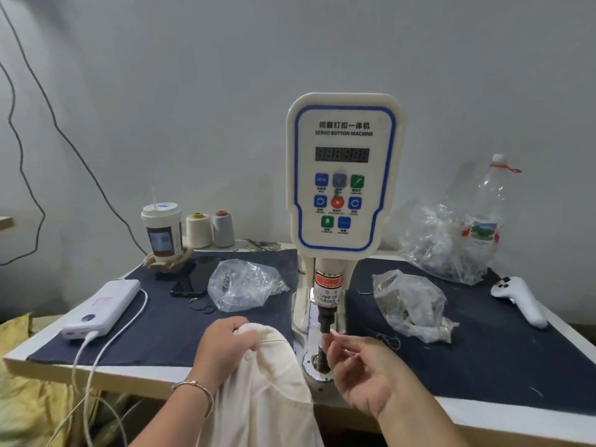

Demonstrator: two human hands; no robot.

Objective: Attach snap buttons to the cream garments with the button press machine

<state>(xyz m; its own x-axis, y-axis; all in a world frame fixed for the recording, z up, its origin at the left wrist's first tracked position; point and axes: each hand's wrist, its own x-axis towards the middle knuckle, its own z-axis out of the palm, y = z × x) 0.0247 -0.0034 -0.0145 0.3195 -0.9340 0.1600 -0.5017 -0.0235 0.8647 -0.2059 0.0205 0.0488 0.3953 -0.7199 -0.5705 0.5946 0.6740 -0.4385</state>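
Note:
The white button press machine (343,175) stands at the middle of the table, its black punch (325,319) hanging over a round metal die (314,366). My left hand (225,346) grips a bunched fold of the cream garment (267,391) just left of the die; the cloth hangs down over the table's front edge. My right hand (361,369) is at the punch, thumb and forefinger pinched at its tip. Whether a snap button sits between those fingertips is too small to tell.
Two clear bags of snap parts (245,283) (409,304) lie either side of the machine on the dark blue cloth (483,366). A power bank with cable (103,308), a phone (196,275), a cup (161,230), thread cones (209,229), a white controller (522,301) and a plastic bottle (483,214) stand around.

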